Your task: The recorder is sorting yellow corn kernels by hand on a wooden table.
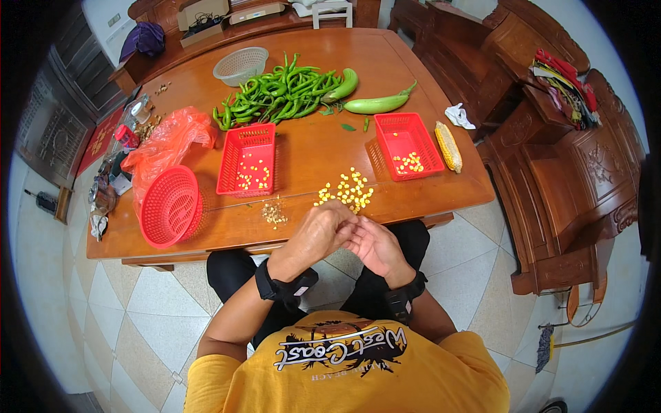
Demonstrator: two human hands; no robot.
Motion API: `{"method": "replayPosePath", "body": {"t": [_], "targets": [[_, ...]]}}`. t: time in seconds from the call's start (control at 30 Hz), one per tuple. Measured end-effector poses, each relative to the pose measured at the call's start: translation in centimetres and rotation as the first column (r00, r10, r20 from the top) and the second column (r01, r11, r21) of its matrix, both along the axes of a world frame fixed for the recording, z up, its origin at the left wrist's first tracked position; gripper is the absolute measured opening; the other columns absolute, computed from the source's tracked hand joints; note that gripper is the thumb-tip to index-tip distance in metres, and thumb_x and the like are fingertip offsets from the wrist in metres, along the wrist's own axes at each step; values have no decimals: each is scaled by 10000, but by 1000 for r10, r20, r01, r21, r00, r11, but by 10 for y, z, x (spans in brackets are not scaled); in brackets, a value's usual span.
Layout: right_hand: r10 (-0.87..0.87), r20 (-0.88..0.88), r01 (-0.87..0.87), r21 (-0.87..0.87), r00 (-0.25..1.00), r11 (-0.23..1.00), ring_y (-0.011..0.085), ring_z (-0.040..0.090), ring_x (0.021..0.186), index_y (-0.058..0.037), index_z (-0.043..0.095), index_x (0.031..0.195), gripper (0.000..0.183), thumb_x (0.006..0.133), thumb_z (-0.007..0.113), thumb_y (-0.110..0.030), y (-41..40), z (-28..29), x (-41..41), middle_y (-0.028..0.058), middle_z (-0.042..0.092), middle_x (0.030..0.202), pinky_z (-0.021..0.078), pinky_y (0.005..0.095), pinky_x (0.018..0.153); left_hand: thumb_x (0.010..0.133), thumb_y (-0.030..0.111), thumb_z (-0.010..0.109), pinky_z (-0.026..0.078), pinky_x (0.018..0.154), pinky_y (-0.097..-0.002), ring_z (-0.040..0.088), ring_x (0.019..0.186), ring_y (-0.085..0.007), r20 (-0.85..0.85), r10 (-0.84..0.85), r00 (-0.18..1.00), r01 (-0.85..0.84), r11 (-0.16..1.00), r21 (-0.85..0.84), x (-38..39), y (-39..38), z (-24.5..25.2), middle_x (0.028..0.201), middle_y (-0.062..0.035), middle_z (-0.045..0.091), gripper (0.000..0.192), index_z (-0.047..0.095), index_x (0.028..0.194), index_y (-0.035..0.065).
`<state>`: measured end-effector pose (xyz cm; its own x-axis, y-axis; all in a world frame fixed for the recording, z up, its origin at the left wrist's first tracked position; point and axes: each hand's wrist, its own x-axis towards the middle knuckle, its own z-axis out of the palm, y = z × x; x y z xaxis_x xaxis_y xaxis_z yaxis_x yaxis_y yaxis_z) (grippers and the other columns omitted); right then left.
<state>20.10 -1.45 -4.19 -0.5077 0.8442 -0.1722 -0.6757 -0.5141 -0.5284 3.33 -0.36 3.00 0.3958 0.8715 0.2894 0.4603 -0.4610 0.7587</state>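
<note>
My left hand (320, 229) and my right hand (376, 245) meet at the table's near edge, fingertips together. The fingers of the left are curled, and whether they pinch anything is hidden. My right hand is palm up with its fingers bent; its contents cannot be made out. Just beyond them lie loose yellow corn kernels (352, 191). A small heap of pale bits (273, 213) is left of the hands. Kernels also lie in a red rectangular basket (221, 173) at the left and in another red basket (438, 173) at the right. A partly stripped corn cob (448, 147) lies beside the right basket.
A round red basket (170, 206) and an orange plastic bag (168, 139) are at the left. Green peppers (284, 93), two pale green eggplants (379, 105) and a grey colander (240, 66) stand farther back. A white crumpled tissue (459, 116) lies at the right edge.
</note>
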Motion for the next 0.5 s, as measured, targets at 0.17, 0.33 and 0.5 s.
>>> {"method": "replayPosePath", "body": {"t": [0.17,0.33,0.5], "targets": [[-8,-125,2,-44,992,999,223,558,1051,46,490,1197,327,995,401,-195,-1,-9,5,121,564,1149,471,346,914,787,39,691,536,678,-347,663,754,-277,16,-48,999,47,998,30,1,-6,1,855,-172,652,152,682,922,-29],[-176,95,155,196,980,968,251,640,943,52,546,1147,270,881,503,30,10,14,27,183,636,1078,528,333,820,800,47,685,517,651,-340,642,722,-284,58,76,995,-77,997,18,-17,-7,3,829,-170,649,138,678,907,-40],[-735,346,247,787,583,566,208,643,942,51,543,1104,226,931,401,17,52,50,54,134,625,1074,517,309,835,795,42,687,500,634,-352,634,706,-312,46,187,981,-185,981,-52,-33,-13,-3,800,-187,644,133,675,885,-55]]}}
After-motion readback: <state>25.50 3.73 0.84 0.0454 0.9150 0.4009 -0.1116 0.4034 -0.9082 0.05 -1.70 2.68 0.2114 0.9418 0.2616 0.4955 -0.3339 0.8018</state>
